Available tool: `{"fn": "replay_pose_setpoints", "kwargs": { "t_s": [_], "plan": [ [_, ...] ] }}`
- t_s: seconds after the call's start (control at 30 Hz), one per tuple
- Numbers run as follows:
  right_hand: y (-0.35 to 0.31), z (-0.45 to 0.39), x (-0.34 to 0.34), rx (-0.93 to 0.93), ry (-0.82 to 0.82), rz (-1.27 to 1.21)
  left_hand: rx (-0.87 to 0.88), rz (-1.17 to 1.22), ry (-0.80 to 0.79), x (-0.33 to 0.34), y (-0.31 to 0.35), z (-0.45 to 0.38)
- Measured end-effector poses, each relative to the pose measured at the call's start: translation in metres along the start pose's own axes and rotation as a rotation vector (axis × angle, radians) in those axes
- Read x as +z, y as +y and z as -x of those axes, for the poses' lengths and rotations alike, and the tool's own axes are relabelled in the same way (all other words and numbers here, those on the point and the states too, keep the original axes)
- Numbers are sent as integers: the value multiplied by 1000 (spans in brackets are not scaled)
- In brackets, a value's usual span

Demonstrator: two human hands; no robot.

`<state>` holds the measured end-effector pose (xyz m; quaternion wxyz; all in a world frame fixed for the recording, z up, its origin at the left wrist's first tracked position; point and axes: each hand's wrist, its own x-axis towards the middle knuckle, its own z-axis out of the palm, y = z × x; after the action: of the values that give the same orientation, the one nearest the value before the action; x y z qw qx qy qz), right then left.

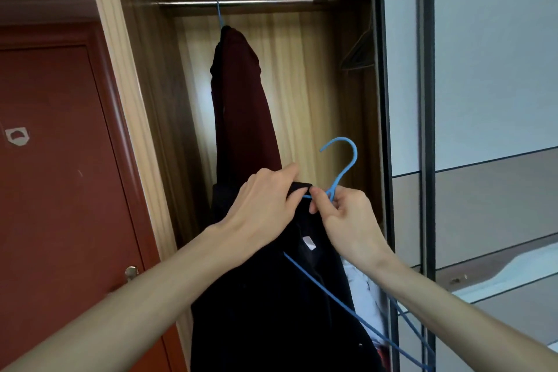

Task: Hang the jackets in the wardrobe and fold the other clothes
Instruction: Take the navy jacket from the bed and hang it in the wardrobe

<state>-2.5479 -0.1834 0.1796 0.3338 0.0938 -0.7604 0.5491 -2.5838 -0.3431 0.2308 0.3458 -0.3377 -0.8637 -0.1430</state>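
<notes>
We're facing the open wooden wardrobe (157, 100), brown grain on its side walls, pale panel at the back. A round steel rail (241, 3) runs across the top. On it, left of centre, hangs a dark maroon jacket (241, 100) on a thin blue hanger (219, 13), only its hook and neck showing. A dark empty hanger (359, 48) sits far right in shadow.

Near us, both hands hold a black soft-fabric jacket (271, 311) below the rail, not yet hung. It has a small white label inside the collar. Left hand (265, 208): grip clamped on the collar edge, fingers curled over the cloth. Right hand (347, 220): grip pinched on the neck of a thin blue wire-style hanger (342, 160), hook up and free in the air, one arm of it running down inside the jacket.

Left: glossy red-brown door (60, 175) with a metal handle. Right: grey sliding wardrobe door (483, 100) in a dark frame.
</notes>
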Motion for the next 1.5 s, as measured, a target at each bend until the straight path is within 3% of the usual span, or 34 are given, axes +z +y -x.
{"fn": "replay_pose_setpoints", "kwargs": {
  "t_s": [0.13,0.27,0.37,0.43,0.53,0.73,0.83,0.93,1.0,1.03,1.1,1.17,1.2,1.3,1.37,1.5],
  "plan": [
    [5,4,-10,-45,57,-62,118,29,-56,-10,5,14],
    [5,5,-20,-125,45,-28,272,-107,83,-15,5,10],
    [5,5,-24,-129,27,-30,158,95,-104,-9,3,-8],
    [8,6,-29,-116,-4,-52,100,92,-188,1,-1,-15],
    [11,4,-37,-56,-130,-93,149,-70,-63,16,-4,-13],
    [35,-15,-77,157,-612,-314,68,57,76,32,-9,-12],
    [60,-9,-81,281,-666,-373,3,153,128,30,-16,-14],
    [74,15,-63,174,-595,-207,-3,183,164,27,-14,-18],
    [77,34,-43,-81,-478,124,2,187,188,25,-9,-22],
    [75,46,-33,-164,-394,167,4,190,198,24,-6,-24],
    [85,56,-13,-118,-240,166,6,207,212,22,-1,-26],
    [91,60,0,113,-119,152,12,230,225,20,2,-26],
    [96,66,0,120,-135,261,14,235,233,18,2,-26],
    [115,84,-9,-223,-206,585,-9,223,253,11,-2,-23],
    [120,86,-18,-151,-336,634,-34,225,257,9,-9,-18],
    [145,66,-36,44,-396,777,-69,254,241,9,-22,-6]
  ]
}}
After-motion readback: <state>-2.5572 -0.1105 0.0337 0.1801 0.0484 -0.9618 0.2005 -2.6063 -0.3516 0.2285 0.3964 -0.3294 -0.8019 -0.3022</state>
